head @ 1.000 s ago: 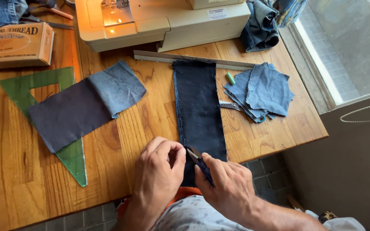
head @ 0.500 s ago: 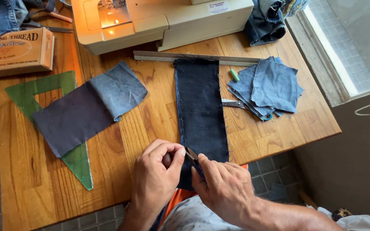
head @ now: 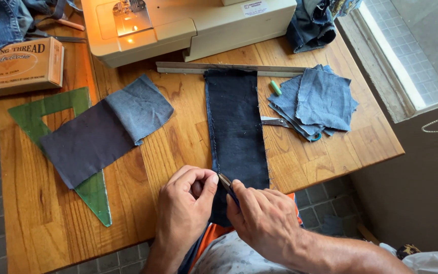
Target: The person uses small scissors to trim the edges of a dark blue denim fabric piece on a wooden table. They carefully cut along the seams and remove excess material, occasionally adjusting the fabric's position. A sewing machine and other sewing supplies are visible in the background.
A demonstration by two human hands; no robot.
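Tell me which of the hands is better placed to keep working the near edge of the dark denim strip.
Probably the right hand: it grips the small tool on the dark denim strip. The left hand only pinches the cloth.

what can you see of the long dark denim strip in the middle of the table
The dark denim strip is a long navy rectangle with frayed side edges, lying flat on the wooden table. Its far end meets the metal ruler; its near end hangs over the table edge. The left hand and right hand pinch it there, with a small tool between them.

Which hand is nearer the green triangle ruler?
Left. The left hand is just right of the green triangle ruler; the right hand lies farther right, beyond the dark denim strip.
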